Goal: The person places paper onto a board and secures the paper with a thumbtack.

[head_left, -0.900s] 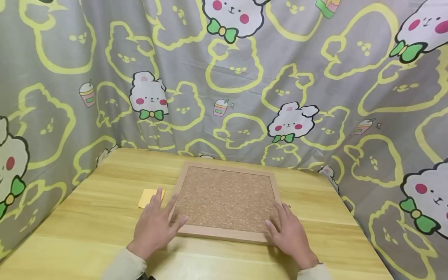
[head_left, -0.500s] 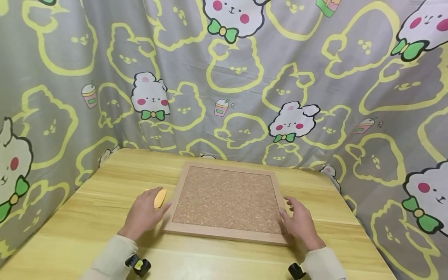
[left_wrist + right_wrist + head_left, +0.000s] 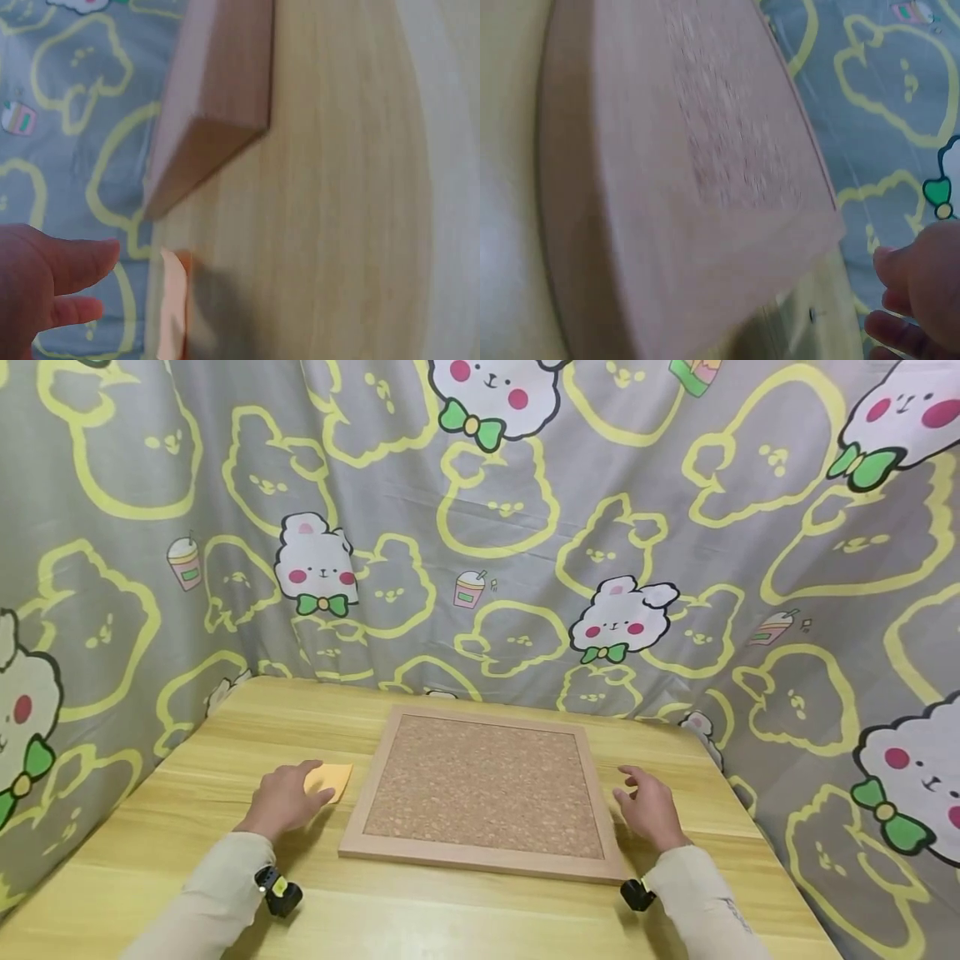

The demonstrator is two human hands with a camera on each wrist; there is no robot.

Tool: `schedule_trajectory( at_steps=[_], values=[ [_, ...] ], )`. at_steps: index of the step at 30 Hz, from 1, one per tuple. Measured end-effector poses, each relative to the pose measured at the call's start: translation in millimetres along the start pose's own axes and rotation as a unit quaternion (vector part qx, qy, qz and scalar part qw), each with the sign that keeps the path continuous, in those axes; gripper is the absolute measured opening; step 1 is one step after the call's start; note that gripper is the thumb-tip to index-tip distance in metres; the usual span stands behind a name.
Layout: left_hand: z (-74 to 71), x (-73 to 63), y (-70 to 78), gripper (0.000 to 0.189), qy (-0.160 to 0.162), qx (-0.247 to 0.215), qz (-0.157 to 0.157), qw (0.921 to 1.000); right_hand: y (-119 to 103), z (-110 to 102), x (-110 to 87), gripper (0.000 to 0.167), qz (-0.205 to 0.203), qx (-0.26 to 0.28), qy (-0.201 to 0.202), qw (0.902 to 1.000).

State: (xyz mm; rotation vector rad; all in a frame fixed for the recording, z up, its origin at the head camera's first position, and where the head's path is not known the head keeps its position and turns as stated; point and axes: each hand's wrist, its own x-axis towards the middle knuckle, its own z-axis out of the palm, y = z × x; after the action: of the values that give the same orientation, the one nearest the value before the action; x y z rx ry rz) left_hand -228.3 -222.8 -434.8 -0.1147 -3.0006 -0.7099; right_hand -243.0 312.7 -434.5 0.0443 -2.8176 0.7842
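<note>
A wood-framed corkboard (image 3: 480, 785) lies flat on the table, between my two hands. Off its left side is a small pad of orange sticky notes (image 3: 339, 778). My left hand (image 3: 281, 800) hovers at that pad with thumb and fingers apart, partly covering it in the head view. In the left wrist view, a gap shows between the thumb and the curled-up sticky notes (image 3: 174, 307). Beside the board's right edge is my right hand (image 3: 651, 808), fingers loosely bent and nothing held. The right wrist view shows that hand (image 3: 934, 289) past the frame's corner.
The wooden table (image 3: 465, 914) runs back to a grey curtain (image 3: 517, 527) printed with cartoon animals. A small dark object (image 3: 813, 314) lies on the table near the right hand. Each wrist carries a black camera (image 3: 637, 894).
Both hands have drawn back from the board's sides, the left moving leftward to the sticky notes and the right outward. The board's front edge has shifted slightly and now shows fully.
</note>
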Motion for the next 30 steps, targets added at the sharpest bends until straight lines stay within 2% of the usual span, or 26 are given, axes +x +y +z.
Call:
schedule_trajectory(
  at_steps=[5, 10, 21, 23, 28, 30],
  values=[
    [-2.2, 4.1, -8.6, 0.061, -0.029, 0.012, -0.028, 0.9991, 7, 0, 7.3, 0.041, 0.009, -0.013, -0.019, 0.9997],
    [-3.8, 7.9, -10.6, 0.066, -0.059, 0.025, -0.049, 0.9968, 14, -2, 13.1, 0.042, 0.017, -0.032, -0.038, 0.9986],
    [-1.9, 13.4, -10.2, 0.063, -0.071, 0.026, -0.06, 0.9954, 24, 4, 20.0, 0.035, 0.02, -0.068, -0.091, 0.9934],
    [-1.4, 13.6, -8.9, 0.06, -0.071, 0.026, -0.059, 0.9954, 25, 5, 20.8, 0.032, 0.021, -0.073, -0.092, 0.9928],
    [-0.8, 15.5, -8.1, 0.029, -0.068, 0.052, -0.043, 0.9953, 28, 10, 23.8, 0.019, 0.011, -0.081, -0.085, 0.993],
    [0.3, 16.3, -8.7, 0.026, -0.064, 0.065, -0.035, 0.9953, 29, 12, 24.8, 0.016, 0.01, -0.083, -0.079, 0.9933]
  ],
)
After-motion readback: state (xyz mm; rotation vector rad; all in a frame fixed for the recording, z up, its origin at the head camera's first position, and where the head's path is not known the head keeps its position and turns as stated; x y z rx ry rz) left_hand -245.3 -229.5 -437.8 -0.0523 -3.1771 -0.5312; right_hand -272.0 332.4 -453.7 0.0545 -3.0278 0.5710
